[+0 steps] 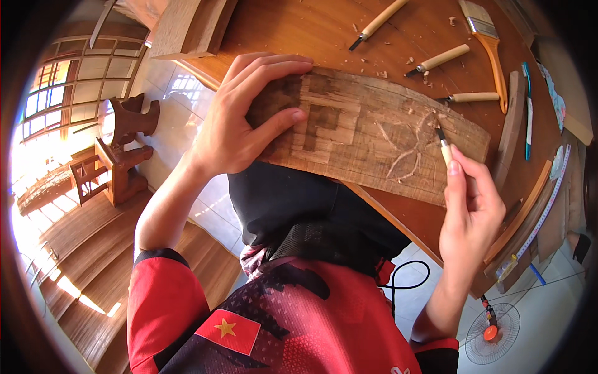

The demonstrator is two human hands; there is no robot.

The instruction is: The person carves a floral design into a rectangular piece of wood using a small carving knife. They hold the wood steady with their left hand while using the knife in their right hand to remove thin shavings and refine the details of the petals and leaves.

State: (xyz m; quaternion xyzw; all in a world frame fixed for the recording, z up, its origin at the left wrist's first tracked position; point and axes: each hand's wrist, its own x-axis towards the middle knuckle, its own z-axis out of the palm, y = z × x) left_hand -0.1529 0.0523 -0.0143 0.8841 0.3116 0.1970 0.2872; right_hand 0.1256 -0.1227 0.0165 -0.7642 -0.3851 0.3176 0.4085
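A brown wooden board (349,124) lies across the near edge of the table, with a carved flower-like outline on its right half and a recessed square shape on its left. My left hand (240,112) is spread over the board's left end, thumb on the face and fingers along the far edge. In my right hand (470,193) is a wood carving chisel (445,144), gripped by its pale handle. Its dark blade points away from me and meets the wood at the upper petal of the carving, where small shavings lie.
Beyond the board lie more carving chisels (443,60) among wood chips, plus a flat paintbrush (489,43). A teal toothbrush (528,112), wooden strips (512,118) and a measuring tape (548,206) are at the right. A wood block (190,28) stands far left; a fan (493,333) is lower right.
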